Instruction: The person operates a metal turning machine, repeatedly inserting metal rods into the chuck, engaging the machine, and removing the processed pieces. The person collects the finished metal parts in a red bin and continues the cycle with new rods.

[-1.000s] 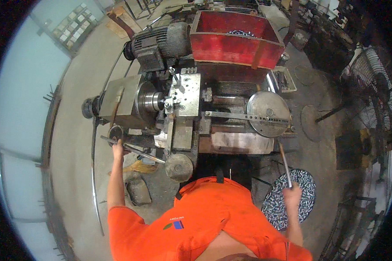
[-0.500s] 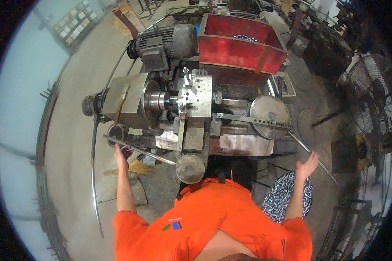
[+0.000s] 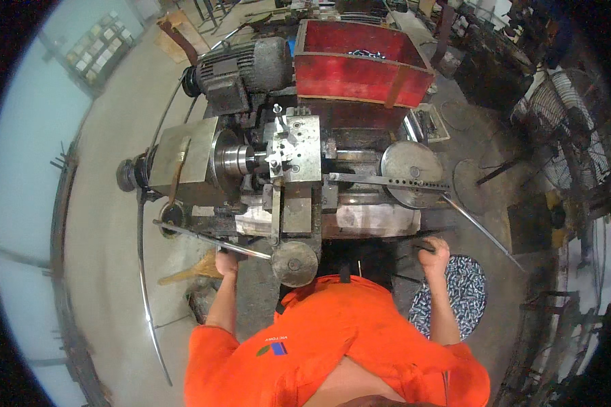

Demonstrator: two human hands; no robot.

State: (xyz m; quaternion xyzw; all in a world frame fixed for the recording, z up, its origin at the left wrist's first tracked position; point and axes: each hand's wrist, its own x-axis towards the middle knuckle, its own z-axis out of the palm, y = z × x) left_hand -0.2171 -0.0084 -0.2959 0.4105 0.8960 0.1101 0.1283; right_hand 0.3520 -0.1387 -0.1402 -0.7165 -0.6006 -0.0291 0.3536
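Observation:
My left hand (image 3: 227, 262) is closed below a shiny lever rod (image 3: 234, 248) that runs to a round disc (image 3: 294, 263). Its fingertips are hidden against dark machine parts, so what it grips is unclear. On the other side, my right hand (image 3: 436, 258) is wrapped round a short dark handle or bar end (image 3: 426, 247), just above a pile of small shiny metal pieces (image 3: 463, 292). Between and beyond my hands stands a lathe-like machine with a steel spindle (image 3: 236, 160), a tool block (image 3: 300, 150) and a large disc (image 3: 412, 173).
A red box (image 3: 360, 80) with a few metal parts inside stands behind the machine, beside an electric motor (image 3: 248, 71). A second long rod (image 3: 482, 230) slopes from the large disc. A straw-coloured brush (image 3: 193, 270) lies left of my left hand. A fan (image 3: 567, 129) stands at far right.
Both hands have moved inward. The left has dropped from the lever's outer end to below it; the right has left the right rod's area and closed on the dark handle.

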